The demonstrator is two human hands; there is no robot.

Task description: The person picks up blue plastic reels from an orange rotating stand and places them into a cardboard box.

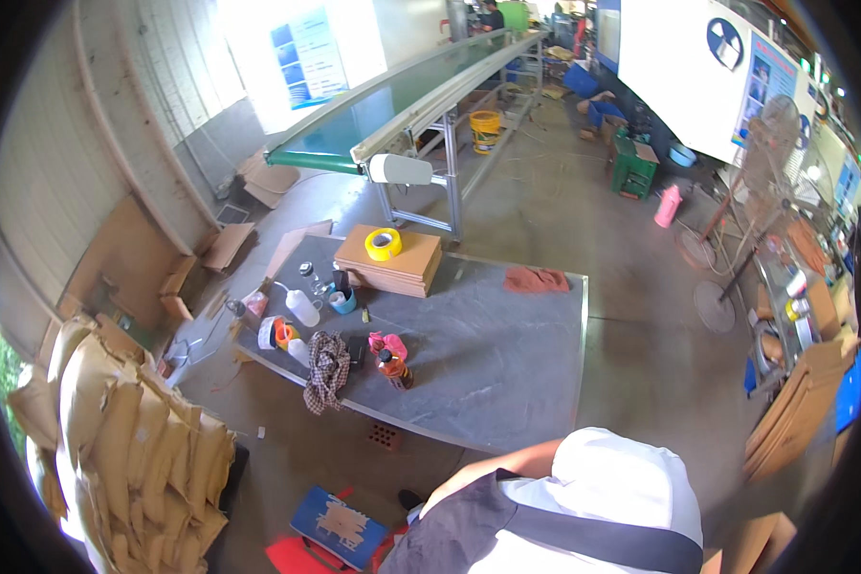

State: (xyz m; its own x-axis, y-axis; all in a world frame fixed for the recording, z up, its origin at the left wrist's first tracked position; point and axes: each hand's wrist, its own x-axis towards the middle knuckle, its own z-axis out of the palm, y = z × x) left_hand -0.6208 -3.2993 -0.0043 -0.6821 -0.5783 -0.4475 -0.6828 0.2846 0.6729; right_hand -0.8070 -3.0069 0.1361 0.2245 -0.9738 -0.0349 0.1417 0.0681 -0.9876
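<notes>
Neither my left hand nor my right hand shows in the head view. At the lower edge are a white sleeve [622, 474], part of a bare arm [531, 461] and a dark grey garment [454, 531] with a black strap; I cannot tell whose they are. Beyond them stands a dark-topped table [488, 364]. On it are a cardboard stack [402, 273] with a yellow tape roll [384, 244] on top, a checked cloth [327, 368], a bottle of brown liquid [394, 369], a pink bag [387, 344], a white squeeze bottle [302, 308] and a reddish cloth [536, 279].
A conveyor [383, 110] runs away behind the table. Stacked brown sacks [143, 450] stand at the left, and a red chair [297, 557] with a blue pad is at the lower edge. A standing fan [770, 143] and flattened cartons [799, 407] are at the right.
</notes>
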